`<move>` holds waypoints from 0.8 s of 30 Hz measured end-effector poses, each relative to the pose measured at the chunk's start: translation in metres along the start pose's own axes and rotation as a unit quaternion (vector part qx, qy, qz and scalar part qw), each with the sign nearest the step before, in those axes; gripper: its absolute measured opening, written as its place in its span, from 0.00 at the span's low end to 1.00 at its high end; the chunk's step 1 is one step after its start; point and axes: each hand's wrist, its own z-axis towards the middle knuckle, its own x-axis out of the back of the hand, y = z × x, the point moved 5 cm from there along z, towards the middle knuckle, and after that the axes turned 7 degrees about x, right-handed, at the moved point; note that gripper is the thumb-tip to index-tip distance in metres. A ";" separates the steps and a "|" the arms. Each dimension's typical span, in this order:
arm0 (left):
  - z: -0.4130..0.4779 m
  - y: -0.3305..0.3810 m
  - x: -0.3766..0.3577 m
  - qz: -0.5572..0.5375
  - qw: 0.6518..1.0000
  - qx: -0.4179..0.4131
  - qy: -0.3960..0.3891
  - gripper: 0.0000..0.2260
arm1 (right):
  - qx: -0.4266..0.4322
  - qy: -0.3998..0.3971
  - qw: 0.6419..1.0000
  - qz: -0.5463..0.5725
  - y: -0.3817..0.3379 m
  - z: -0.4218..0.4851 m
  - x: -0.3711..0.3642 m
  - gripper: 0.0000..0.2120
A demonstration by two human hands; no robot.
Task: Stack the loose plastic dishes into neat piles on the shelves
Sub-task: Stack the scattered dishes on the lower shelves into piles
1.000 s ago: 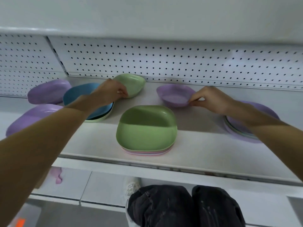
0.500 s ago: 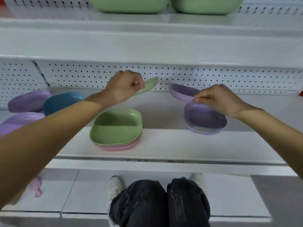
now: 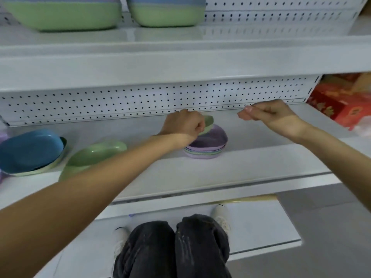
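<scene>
The green dish (image 3: 208,121) in the left hand (image 3: 183,125) should handle as light and stiff. It looks like thin moulded plastic, smooth enough to slide on its neighbours and unlikely to break from a short drop. The rim is the natural place to hold it (a pinch at one edge is enough for a single dish). The left hand's fingers (image 3: 198,128) are curled round the rim there, holding the dish tilted just above the pile (image 3: 206,146) in the middle of the shelf (image 3: 251,163). The hand covers the dish's lower edge, so I cannot tell whether it touches the pile's top dish. The right hand (image 3: 275,117) hovers to the right of the pile and apart from it, fingers loosely curled and holding nothing.

The dish is pale green and shallow, with rounded corners and a raised lip. The pile under it has a lilac dish on top, with thin bands of green, blue and pink edges below. Farther left on the same shelf, a blue dish (image 3: 30,151) rests askew on others. A second green dish (image 3: 96,152) lies beside it, partly hidden by the left forearm; both look unsorted.
</scene>
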 end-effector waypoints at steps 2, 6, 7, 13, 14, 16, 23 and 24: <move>-0.001 0.011 -0.015 0.025 0.999 -0.011 -0.027 0.09 | -0.015 -0.011 1.000 -0.018 0.010 -0.007 0.004 0.09; -0.006 0.027 -0.034 -0.049 0.989 -0.072 -0.121 0.09 | -0.030 -0.013 0.999 -0.036 0.027 -0.013 -0.001 0.11; -0.005 0.027 -0.035 -0.094 0.983 -0.067 -0.144 0.10 | -0.026 -0.013 0.999 -0.038 0.028 -0.013 -0.003 0.11; 0.017 -0.017 -0.029 -0.148 0.982 -0.030 -0.111 0.12 | 0.008 -0.063 0.996 -0.056 0.030 -0.007 -0.030 0.13; 0.015 -0.023 -0.031 -0.101 0.985 -0.036 -0.135 0.14 | 0.014 -0.080 0.994 -0.070 0.031 -0.005 -0.036 0.15; 0.010 -0.031 -0.040 -0.038 0.978 -0.051 -0.196 0.22 | 0.015 -0.109 0.988 -0.110 0.034 -0.003 -0.046 0.21; 0.008 -0.045 -0.063 0.045 0.964 -0.065 -0.253 0.37 | -0.037 -0.193 0.967 -0.161 0.040 0.013 -0.072 0.39; 0.009 -0.046 -0.065 0.048 0.963 -0.059 -0.259 0.38 | -0.044 -0.200 0.963 -0.173 0.041 0.015 -0.073 0.39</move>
